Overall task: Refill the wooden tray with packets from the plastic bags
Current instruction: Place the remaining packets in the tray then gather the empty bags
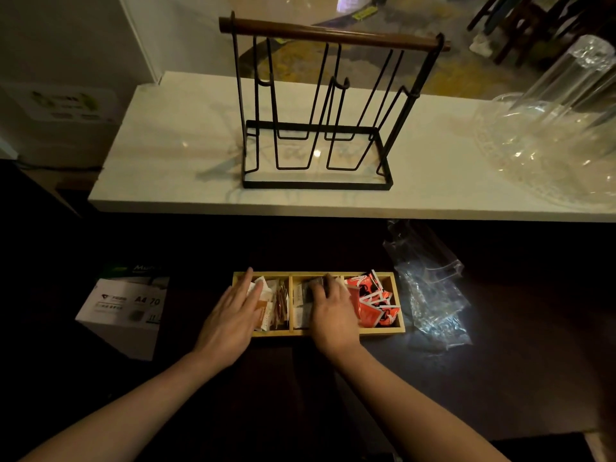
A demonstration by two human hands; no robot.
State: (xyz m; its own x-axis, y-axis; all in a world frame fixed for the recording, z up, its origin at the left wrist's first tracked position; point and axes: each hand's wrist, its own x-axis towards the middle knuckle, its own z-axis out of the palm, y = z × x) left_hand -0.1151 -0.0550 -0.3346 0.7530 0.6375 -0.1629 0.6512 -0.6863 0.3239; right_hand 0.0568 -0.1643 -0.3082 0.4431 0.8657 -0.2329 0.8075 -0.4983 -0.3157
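A wooden tray [398, 296] with three compartments lies on the dark counter. Its left compartment holds white and orange packets [270, 306], the middle one grey-white packets [301, 310], the right one red packets [373, 303]. My left hand [233, 315] rests flat on the left compartment's packets, fingers together, over the tray's left edge. My right hand [331, 308] lies palm down on the middle compartment's packets, fingers curled slightly. Clear plastic bags [433, 295] lie crumpled just right of the tray and look empty.
A black wire rack with a wooden bar [320, 111] stands on the raised white shelf [166, 155] behind. Clear glassware [550, 128] sits at the shelf's right end. A white A4 paper box [126, 311] stands left of the tray.
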